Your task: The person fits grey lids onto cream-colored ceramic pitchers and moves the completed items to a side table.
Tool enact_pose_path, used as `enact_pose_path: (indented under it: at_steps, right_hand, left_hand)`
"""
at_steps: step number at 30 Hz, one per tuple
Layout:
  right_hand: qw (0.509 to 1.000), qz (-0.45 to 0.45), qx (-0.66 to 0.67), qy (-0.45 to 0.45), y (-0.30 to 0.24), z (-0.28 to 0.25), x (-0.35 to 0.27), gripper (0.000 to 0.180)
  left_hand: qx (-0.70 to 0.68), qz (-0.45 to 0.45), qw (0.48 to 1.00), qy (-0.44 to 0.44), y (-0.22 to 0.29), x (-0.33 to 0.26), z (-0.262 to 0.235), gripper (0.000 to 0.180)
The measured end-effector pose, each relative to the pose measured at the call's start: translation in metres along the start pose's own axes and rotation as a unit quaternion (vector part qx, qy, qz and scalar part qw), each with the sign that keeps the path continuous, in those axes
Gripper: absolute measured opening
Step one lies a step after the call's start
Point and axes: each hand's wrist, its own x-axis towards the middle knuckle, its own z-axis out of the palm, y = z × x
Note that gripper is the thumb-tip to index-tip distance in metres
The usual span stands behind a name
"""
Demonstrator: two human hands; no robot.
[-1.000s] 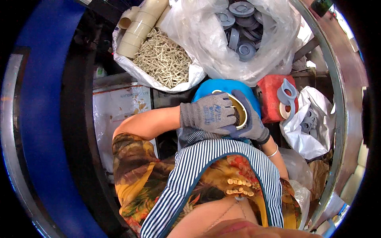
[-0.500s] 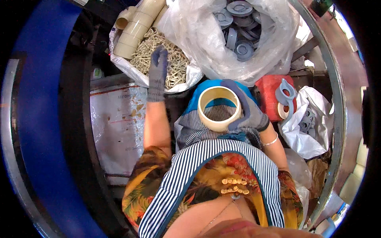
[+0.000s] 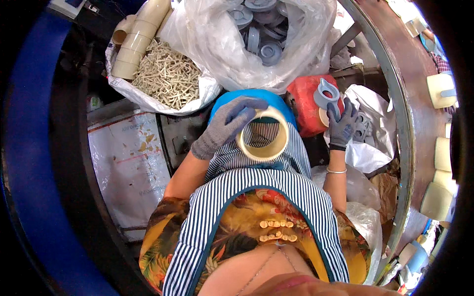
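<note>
Left hand, gloved, grips the cream plastic ring by its rim, over the striped apron at the lap. Right hand, gloved, pinches a grey clip piece above the red container. Advisable: keep the ring level and bring the piece in squarely. No bench surface shows; sacks of cream pegs and grey parts crowd in, with a curved metal rim at right.
</note>
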Motion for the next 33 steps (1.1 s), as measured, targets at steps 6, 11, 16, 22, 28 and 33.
enact_pose_path:
  at_steps: [6, 11, 16, 22, 28, 33]
  right_hand:
    - [0.986, 0.094, 0.082, -0.111, 0.046, 0.043, -0.027, 0.049]
    - [0.873, 0.276, 0.39, -0.101, 0.028, 0.007, 0.023, 0.036]
    - [0.55, 0.322, 0.729, -0.25, -0.066, -0.055, 0.064, 0.03]
    - [0.509, 0.402, 0.631, -0.426, -0.144, -0.066, 0.069, 0.029]
    - [0.51, 0.385, 0.598, -0.484, -0.149, -0.05, 0.073, 0.035]
    - [0.509, 0.376, 0.61, -0.477, -0.149, -0.043, 0.065, 0.035]
  left_hand:
    - [0.241, 0.211, 0.938, -0.13, 0.009, 0.02, 0.018, 0.062]
    - [0.135, 0.12, 0.979, 0.098, -0.002, 0.03, -0.042, 0.047]
    - [-0.055, -0.068, 0.995, -0.05, -0.035, 0.029, -0.044, 0.044]
    - [-0.25, -0.132, 0.959, 0.03, -0.067, 0.026, -0.023, 0.059]
    - [-0.405, -0.129, 0.905, 0.018, -0.054, 0.03, -0.015, 0.088]
    - [-0.338, -0.093, 0.936, -0.001, -0.077, 0.034, -0.022, 0.083]
